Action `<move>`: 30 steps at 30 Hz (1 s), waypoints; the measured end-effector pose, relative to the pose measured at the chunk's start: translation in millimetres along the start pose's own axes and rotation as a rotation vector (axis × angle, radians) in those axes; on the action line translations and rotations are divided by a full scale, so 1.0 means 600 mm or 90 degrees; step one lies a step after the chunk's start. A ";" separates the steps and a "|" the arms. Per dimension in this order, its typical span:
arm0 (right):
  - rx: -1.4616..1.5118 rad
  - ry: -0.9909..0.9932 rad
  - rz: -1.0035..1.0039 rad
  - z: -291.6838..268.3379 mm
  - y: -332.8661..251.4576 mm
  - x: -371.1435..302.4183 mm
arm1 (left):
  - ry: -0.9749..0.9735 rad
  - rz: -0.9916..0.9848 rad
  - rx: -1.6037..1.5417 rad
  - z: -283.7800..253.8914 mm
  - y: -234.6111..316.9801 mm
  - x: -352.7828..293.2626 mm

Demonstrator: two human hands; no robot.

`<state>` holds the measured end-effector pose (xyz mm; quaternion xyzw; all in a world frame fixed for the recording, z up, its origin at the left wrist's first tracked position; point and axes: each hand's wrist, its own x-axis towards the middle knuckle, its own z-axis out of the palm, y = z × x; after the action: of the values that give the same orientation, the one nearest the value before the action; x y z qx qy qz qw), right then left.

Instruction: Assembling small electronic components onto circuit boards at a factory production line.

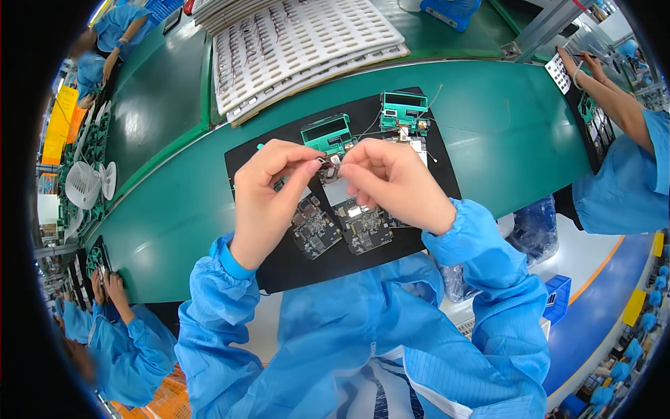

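My left hand (273, 192) and my right hand (399, 180) meet over the black mat (279, 278), thumbs and forefingers pinched. Between the fingertips is a small silver and dark part (334, 160), apparently with a thin wire; its kind is too small to tell. Right beyond the fingers stands a green frame-like housing (326, 128) with a dark rectangular opening. Another green housing (403, 105), with loose thin wires, lies farther right. Below my hands are two bare circuit boards, a left one (317, 234) and a right one (366, 232). My right hand partly hides further boards.
White perforated trays (307, 49) are stacked at the back, some holding small wired parts. A blue fan (452, 10) stands beyond. Co-workers' arms work at the right (607, 94) and lower left (115, 290) of the green bench (516, 160). A white fan (84, 185) is at far left.
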<state>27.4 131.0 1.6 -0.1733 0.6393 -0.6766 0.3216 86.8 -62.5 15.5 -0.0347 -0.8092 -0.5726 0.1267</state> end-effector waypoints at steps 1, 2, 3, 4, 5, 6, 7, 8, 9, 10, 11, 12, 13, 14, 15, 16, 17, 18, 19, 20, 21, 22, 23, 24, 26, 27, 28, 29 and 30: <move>-0.085 0.025 -0.045 0.005 0.004 0.004 | 0.000 -0.001 0.002 -0.002 0.001 0.003; -0.193 0.049 -0.101 0.008 0.008 0.009 | 0.004 0.031 0.107 -0.004 0.004 0.006; -0.193 0.047 -0.102 0.013 0.009 0.014 | 0.008 0.063 0.211 -0.004 0.005 0.009; -0.229 0.070 -0.140 0.018 0.011 0.019 | 0.009 0.062 0.212 -0.002 0.000 0.011; -0.264 0.094 -0.179 0.022 0.011 0.023 | 0.025 0.089 0.288 0.002 -0.009 0.012; -0.264 0.093 -0.178 0.024 0.012 0.028 | 0.041 0.116 0.364 0.004 -0.015 0.015; -0.281 0.091 -0.169 0.025 0.013 0.032 | 0.041 0.115 0.364 0.002 -0.017 0.017; -0.298 0.089 -0.160 0.025 0.014 0.035 | 0.030 0.148 0.406 0.001 -0.019 0.019; -0.298 0.087 -0.159 0.024 0.017 0.037 | 0.019 0.181 0.448 -0.001 -0.020 0.020; -0.325 0.089 -0.182 0.023 0.022 0.040 | 0.019 0.179 0.447 0.000 -0.020 0.022; -0.352 0.091 -0.205 0.022 0.025 0.041 | 0.024 0.186 0.452 0.002 -0.019 0.023; -0.352 0.090 -0.204 0.021 0.026 0.042 | 0.029 0.194 0.457 0.003 -0.020 0.024; -0.359 0.090 -0.205 0.020 0.027 0.042 | 0.029 0.193 0.456 0.002 -0.021 0.026; -0.366 0.090 -0.207 0.020 0.027 0.042 | 0.021 0.203 0.455 0.002 -0.022 0.027; -0.366 0.090 -0.206 0.019 0.027 0.041 | 0.012 0.213 0.455 0.001 -0.023 0.028; -0.368 0.088 -0.205 0.018 0.027 0.040 | 0.012 0.213 0.454 0.000 -0.024 0.027; -0.369 0.086 -0.204 0.017 0.026 0.039 | 0.005 0.230 0.457 -0.003 -0.025 0.027; -0.369 0.086 -0.203 0.017 0.025 0.038 | -0.002 0.247 0.459 -0.006 -0.026 0.025; -0.354 0.075 -0.172 0.016 0.024 0.037 | -0.003 0.247 0.459 -0.009 -0.029 0.023; -0.340 0.064 -0.141 0.016 0.022 0.036 | -0.020 0.248 0.446 -0.011 -0.032 0.019; -0.340 0.065 -0.140 0.015 0.020 0.035 | -0.038 0.249 0.433 -0.012 -0.034 0.016; -0.309 0.061 -0.116 0.014 0.019 0.035 | -0.038 0.249 0.433 -0.012 -0.033 0.014; -0.278 0.057 -0.091 0.014 0.018 0.035 | -0.060 0.282 0.490 -0.013 -0.030 0.013; -0.277 0.054 -0.091 0.015 0.019 0.036 | -0.081 0.314 0.549 -0.015 -0.027 0.011; -0.230 0.049 -0.075 0.017 0.022 0.040 | -0.087 0.363 0.635 -0.007 -0.023 0.005; -0.231 0.048 -0.074 0.016 0.020 0.040 | -0.095 0.415 0.718 -0.003 -0.020 0.003; -0.209 0.035 -0.042 0.016 0.018 0.040 | -0.110 0.428 0.743 -0.001 -0.018 0.004; -0.188 0.022 -0.011 0.017 0.016 0.039 | -0.108 0.425 0.744 -0.001 -0.019 0.003; -0.187 0.015 -0.012 0.019 0.013 0.038 | -0.115 0.402 0.727 -0.003 -0.021 0.001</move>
<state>19.7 107.2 -8.7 -0.2161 0.7339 -0.5805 0.2788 83.8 -68.4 4.7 -0.2455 -0.9442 0.0162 0.2188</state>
